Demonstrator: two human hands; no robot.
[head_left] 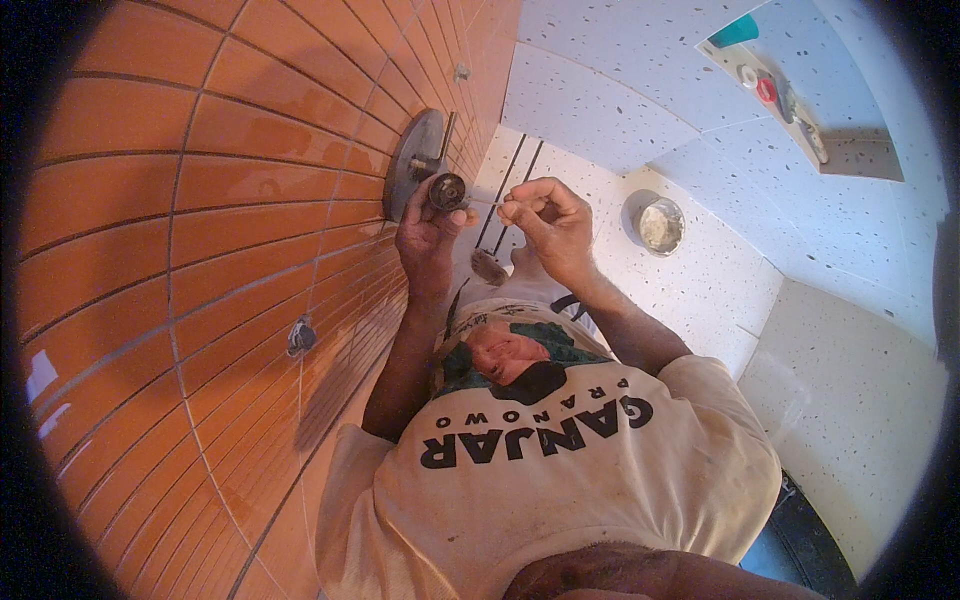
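Observation:
My left hand is closed around a small round dark metal piece, its ringed face turned up toward me. Just behind it, a grey oval plate with a short stem sits against the orange tiled wall. I cannot tell whether the round piece is joined to that stem. To the right, my right hand is raised at the same height, thumb and forefinger pinched together. Whatever is between those fingertips is too small to make out. A narrow gap separates the two hands.
Orange tiles run along the left, with a metal fitting jutting out. A bucket holding pale material stands on the speckled floor. A wall niche at upper right holds several small items. Dark parallel lines lie beyond my hands.

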